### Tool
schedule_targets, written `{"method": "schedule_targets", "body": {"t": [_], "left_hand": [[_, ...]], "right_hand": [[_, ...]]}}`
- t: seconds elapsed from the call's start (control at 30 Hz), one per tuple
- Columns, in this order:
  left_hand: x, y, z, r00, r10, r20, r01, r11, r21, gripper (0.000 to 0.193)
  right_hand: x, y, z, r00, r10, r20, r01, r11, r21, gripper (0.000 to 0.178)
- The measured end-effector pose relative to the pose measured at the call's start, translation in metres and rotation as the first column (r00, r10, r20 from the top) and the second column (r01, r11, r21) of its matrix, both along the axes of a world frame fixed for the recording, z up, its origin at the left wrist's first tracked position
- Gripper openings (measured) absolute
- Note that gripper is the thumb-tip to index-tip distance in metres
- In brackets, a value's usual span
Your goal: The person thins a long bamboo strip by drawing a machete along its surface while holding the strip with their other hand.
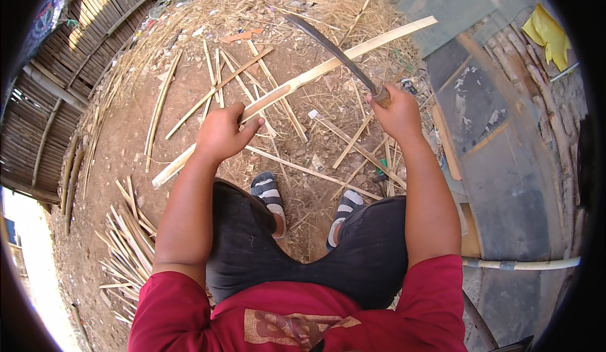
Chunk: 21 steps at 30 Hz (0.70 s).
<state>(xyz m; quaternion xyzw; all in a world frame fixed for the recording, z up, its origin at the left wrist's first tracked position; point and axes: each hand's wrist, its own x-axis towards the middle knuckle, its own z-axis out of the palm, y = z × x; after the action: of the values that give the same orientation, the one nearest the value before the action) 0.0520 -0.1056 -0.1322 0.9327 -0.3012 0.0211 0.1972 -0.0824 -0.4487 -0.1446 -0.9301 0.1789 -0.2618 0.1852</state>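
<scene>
My left hand [226,131] is closed around a long, pale split-bamboo strip [315,72]. The strip slants from low left, beside my left forearm, up to the far right. In my right hand [399,113] is the wooden handle of a machete [338,52] with a long, dark, curved blade. The blade points up and to the left and crosses the strip past its middle in this view; whether it touches the strip I cannot tell. My fist hides part of the strip.
Several loose bamboo strips [163,102] lie scattered over the dirt ground ahead. A heap of split strips [129,244] is at my lower left. Slatted bamboo walling [95,36] stands at the left. Dark sheets [486,137] and a yellow cloth-like piece [548,36] lie at the right.
</scene>
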Motion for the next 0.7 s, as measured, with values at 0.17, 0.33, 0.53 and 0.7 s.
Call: {"method": "schedule_targets", "body": {"t": [0.17,0.33,0.53,0.7], "left_hand": [[-0.001,-0.006,-0.003,0.999,-0.050,0.013,0.050,0.999,-0.009,0.049],[-0.003,-0.008,-0.005,0.998,-0.062,-0.002,0.062,0.998,0.005,0.048],[-0.003,-0.004,-0.001,0.999,-0.031,0.011,0.030,0.999,0.014,0.048],[-0.002,-0.004,0.002,0.999,-0.031,-0.012,0.031,0.999,0.043,0.048]], "right_hand": [[-0.006,0.006,-0.002,0.987,0.147,-0.064,-0.149,0.988,-0.025,0.034],[0.001,0.035,0.007,0.947,0.284,-0.153,-0.307,0.938,-0.161,0.031],[0.002,0.010,0.004,0.985,0.112,-0.127,-0.112,0.994,0.015,0.028],[-0.006,0.000,-0.003,0.997,0.074,-0.015,-0.073,0.996,0.044,0.031]]}}
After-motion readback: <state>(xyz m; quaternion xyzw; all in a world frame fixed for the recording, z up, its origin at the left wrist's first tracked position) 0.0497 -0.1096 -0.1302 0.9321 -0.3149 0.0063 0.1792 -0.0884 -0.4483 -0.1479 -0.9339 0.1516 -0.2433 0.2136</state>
